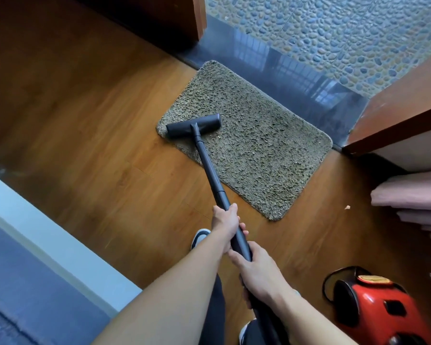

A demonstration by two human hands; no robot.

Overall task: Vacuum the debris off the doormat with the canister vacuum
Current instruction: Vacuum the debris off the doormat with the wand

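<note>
1. At the doorway, the doormat (pixel 259 135) lies flat on the wooden floor (pixel 85 145), its far long edge against the dark polished threshold (pixel 296 78), where feet coming in off the pebble paving (pixel 334 28) would land
2. The brush head (pixel 193 126) rests flat on the mat's near-left corner, one end reaching just past the mat's edge; starting at a corner probably lets the strokes run across in even bands
3. The left hand (pixel 225 221) wraps its fingers round the tube (pixel 209 168) on the side nearer the head, and the right hand (pixel 256 270) grips it lower, close to the body; two spaced grips likely let one hand steer while the other pushes
4. The red vacuum (pixel 373 312) sits on the floor at the person's right, behind the hands and well apart from the mat, seemingly so that it stays out of the stroke
5. The mat is a shaggy olive-brown rectangle with rounded corners; such deep pile would hold grit, so slow passes seem wise
6. The tube is matte black, rigid and jointed in sections, the head a wide bar, the vacuum's shell glossy rounded plastic
7. A pale scrap (pixel 347 207) lies on bare floor right of the mat, near folded pink cloth (pixel 413 195); crumbs within the pile are too small to tell
</note>
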